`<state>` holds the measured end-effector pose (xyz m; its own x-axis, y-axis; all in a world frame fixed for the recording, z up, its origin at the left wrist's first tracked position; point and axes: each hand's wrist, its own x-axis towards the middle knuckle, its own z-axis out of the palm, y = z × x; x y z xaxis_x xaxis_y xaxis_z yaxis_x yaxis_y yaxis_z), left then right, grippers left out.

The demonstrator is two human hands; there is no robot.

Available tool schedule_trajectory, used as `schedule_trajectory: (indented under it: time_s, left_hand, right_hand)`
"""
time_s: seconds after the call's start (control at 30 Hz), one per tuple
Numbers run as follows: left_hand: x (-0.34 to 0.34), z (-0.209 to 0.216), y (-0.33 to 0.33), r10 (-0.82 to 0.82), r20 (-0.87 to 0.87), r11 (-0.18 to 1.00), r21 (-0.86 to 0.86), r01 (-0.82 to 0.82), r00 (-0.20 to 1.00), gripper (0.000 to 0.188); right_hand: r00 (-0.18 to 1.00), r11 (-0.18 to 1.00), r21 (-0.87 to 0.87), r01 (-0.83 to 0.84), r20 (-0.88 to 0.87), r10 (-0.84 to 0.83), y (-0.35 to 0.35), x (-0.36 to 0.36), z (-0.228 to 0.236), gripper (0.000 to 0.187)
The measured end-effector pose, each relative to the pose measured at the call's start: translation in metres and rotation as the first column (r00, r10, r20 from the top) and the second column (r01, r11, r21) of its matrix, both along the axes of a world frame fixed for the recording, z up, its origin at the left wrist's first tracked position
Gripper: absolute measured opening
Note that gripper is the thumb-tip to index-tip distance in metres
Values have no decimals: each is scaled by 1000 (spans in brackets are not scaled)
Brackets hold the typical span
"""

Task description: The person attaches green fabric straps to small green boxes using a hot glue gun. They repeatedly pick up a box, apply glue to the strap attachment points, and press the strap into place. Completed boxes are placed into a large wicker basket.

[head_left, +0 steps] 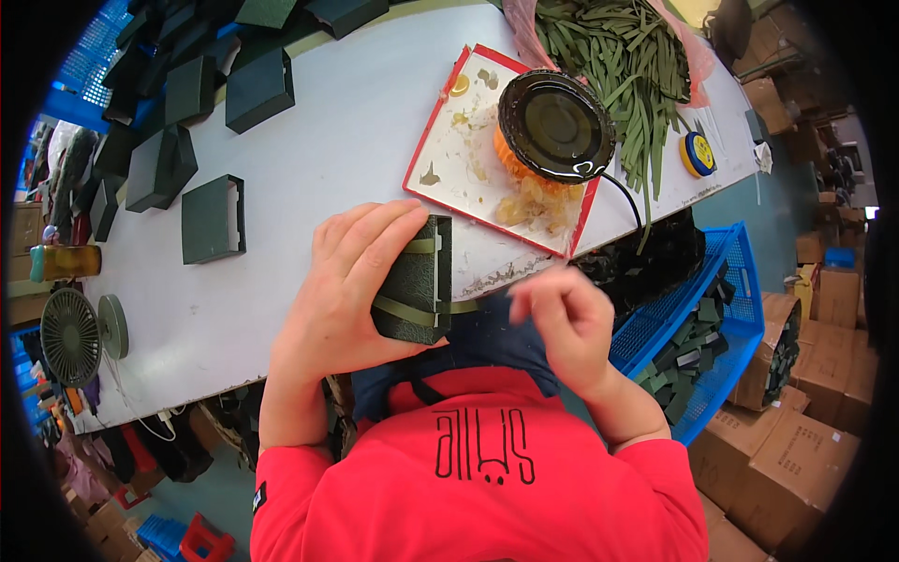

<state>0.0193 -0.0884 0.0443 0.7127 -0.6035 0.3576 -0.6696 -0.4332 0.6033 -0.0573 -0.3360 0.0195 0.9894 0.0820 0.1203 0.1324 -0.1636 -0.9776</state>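
My left hand (351,281) wraps round a small dark green textured box (409,281) at the table's front edge, fingers over its far end and thumb below. Two flat olive ribbons (405,311) cross the box, and one ribbon's loose end sticks out past its right side. To the right of that end, and apart from it, my right hand (567,323) is raised with its fingers curled in, slightly blurred. Whether anything is between those fingertips is hidden. Beyond the box, a round black pot (556,126) of dark liquid stands on a glue-smeared white board (449,155) with red edges.
Olive ribbon strips (609,66) lie in a pink bag at the far right, near a blue and yellow round tin (697,154). Dark green boxes (259,91) spread over the left. A small fan (70,337) stands left. A blue crate (730,328) sits right, by cartons (796,459).
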Motion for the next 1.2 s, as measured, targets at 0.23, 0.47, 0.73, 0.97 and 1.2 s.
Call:
schedule_trajectory:
  time_s: [0.23,0.47,0.73,0.97,1.2]
  left_hand:
    - [-1,3,-9,-16,16,998,-57,17,1000,97]
    - [-8,2,0,-18,-68,1000,-18,16,997,98]
    - [-12,-9,21,60,-96,998,28,-57,994,103]
    - [-12,-9,22,73,-83,996,63,-68,994,105]
    - [-9,-9,15,33,-73,997,74,-28,997,106]
  right_hand:
    - [631,866,450,-219,-611,478,22,-15,4,27]
    - [892,557,749,360,-451,31,8,-19,-13,33]
    - [889,421,784,455,-426,-167,-21,-6,-7,28]
    - [912,387,826,410,-368,-181,-29,5,-10,19]
    - [918,682,617,392,-313,-244,-39,30,-7,17]
